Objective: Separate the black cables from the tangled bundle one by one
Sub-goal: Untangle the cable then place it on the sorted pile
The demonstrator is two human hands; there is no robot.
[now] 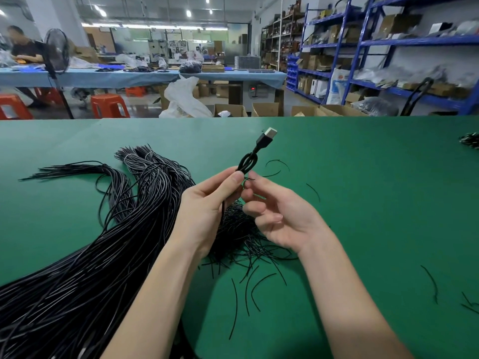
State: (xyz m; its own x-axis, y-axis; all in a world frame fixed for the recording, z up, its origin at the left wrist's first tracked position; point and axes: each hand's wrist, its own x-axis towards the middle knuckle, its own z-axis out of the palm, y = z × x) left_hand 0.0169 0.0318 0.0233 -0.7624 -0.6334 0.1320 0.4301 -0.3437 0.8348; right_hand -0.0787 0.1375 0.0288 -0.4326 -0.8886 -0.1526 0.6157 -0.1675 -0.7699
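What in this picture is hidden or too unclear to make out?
- Head view: the cable bundle runs off the left and bottom edges, so its far ends are cut off.
- The held cable disappears behind the left hand.
- What the right hand pinches is too small to identify.
- The dark heap is cut off by the right edge.

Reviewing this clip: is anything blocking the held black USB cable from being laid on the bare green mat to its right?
Nothing visible blocks it. The left hand grips the black USB cable raised above the tangled bundle of black cables; the right hand is beside it. On the green mat to the right lie only a few thin black wire offcuts.
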